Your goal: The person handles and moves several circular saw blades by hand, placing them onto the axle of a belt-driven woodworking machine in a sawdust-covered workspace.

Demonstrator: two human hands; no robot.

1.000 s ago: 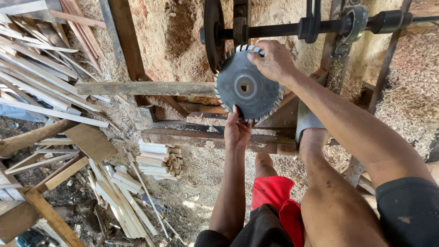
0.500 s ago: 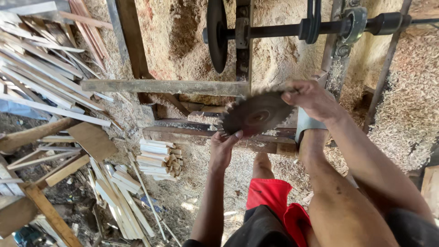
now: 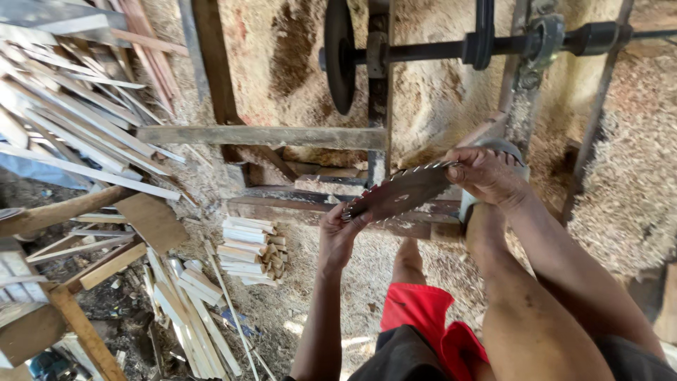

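Note:
A toothed circular saw blade (image 3: pixel 400 192) is held tilted almost flat in front of me. My left hand (image 3: pixel 339 233) grips its lower left edge and my right hand (image 3: pixel 485 174) holds its upper right edge. Above it runs a dark metal shaft (image 3: pixel 437 49) with a black round flange (image 3: pixel 340 55) and a belt pulley (image 3: pixel 484 32). My bare knees and red shorts (image 3: pixel 422 317) show below the blade.
Sawdust covers the ground and walls. A wooden crossbeam (image 3: pixel 261 135) and heavier timbers (image 3: pixel 296 204) lie under the shaft. Thin wooden slats (image 3: pixel 77 120) pile up at the left, with a stack of short cut pieces (image 3: pixel 247 247) beside them.
The blade has come down off the shaft, where it stood upright, and has been tipped nearly flat. Both hands moved lower and to the right with it.

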